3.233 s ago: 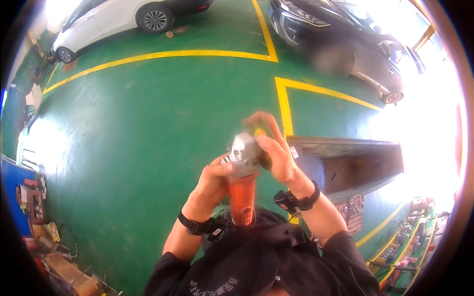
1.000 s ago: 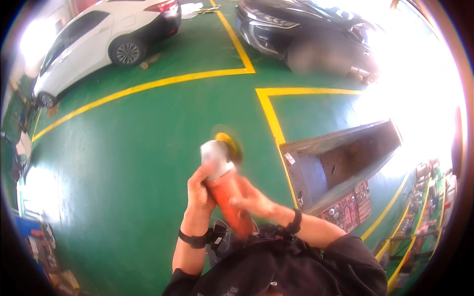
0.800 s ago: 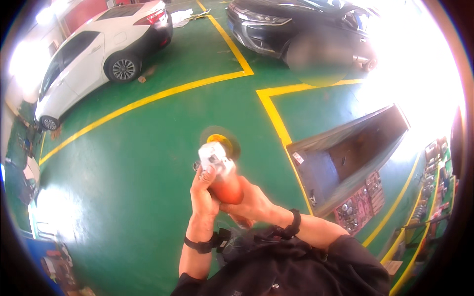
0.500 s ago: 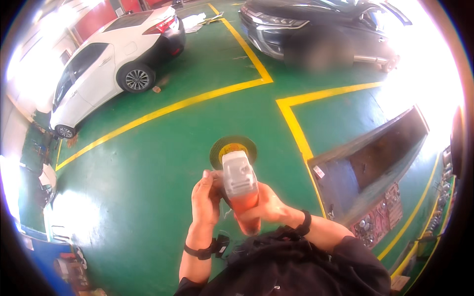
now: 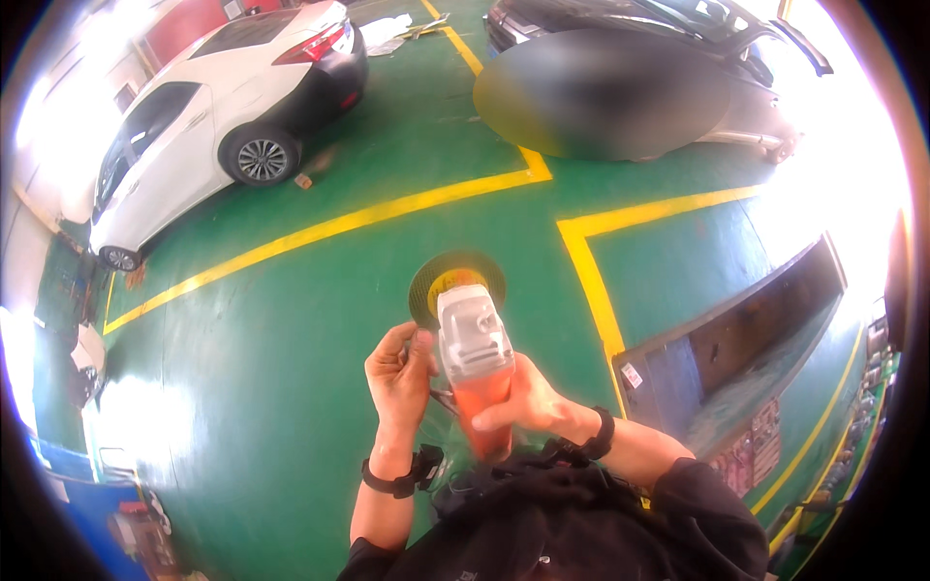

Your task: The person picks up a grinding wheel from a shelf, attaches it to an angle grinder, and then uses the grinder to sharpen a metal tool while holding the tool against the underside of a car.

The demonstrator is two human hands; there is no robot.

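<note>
An angle grinder with a grey head and an orange body is upright in front of me. My right hand wraps round its orange body from the right, the thumb lying across the front. At the far end of the head sits a dark mesh cutting disc with a yellow centre label, partly covered by the head. Thumb and forefinger of my left hand are pinched at the disc's lower left rim, the other fingers curled. A black band with a small box circles my left wrist.
A white car stands at the far left. A dark car at the far right is partly blurred out. A long open metal trough lies to the right, near a tool tray. Yellow lines mark the green floor.
My left hand has shifted from beside the grinder's head to the disc's rim, thumb and forefinger now pinched there. My right hand keeps its hold. The view has tilted slightly.
</note>
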